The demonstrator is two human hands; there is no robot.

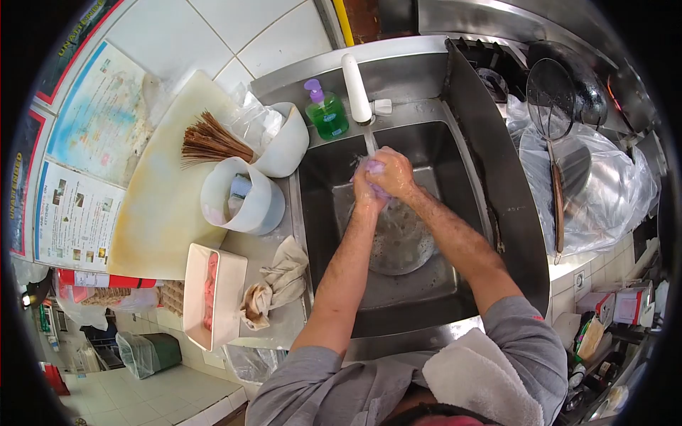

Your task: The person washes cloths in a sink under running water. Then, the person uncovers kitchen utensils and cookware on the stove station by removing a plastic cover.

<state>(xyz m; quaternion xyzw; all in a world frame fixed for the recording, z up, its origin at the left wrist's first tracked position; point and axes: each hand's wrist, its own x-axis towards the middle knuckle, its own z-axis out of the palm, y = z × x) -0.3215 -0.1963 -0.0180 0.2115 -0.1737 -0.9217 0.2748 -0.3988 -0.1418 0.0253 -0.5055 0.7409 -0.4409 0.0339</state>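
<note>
Under the running white tap [356, 89], my left hand [365, 190] and my right hand [395, 172] are pressed together over the sink [327, 284]. Between them is a soft-looking lilac thing [376, 186], mostly hidden by my fingers, so its kind is unclear. Both hands are closed around it, and water from the tap runs onto them. Below them in the basin sits a round, clear or metal bowl [403, 245] with sudsy water. A green soap bottle with a purple pump [327, 113] stands at the sink's back left corner.
Left of the sink are two white tubs [241, 195], one holding a bundle of brown sticks [213, 138]. A crumpled cloth [284, 273] lies beside a pale oblong container [231, 298]. To the right, a strainer [551, 99] rests by clear plastic [597, 184] beyond the metal partition [490, 142].
</note>
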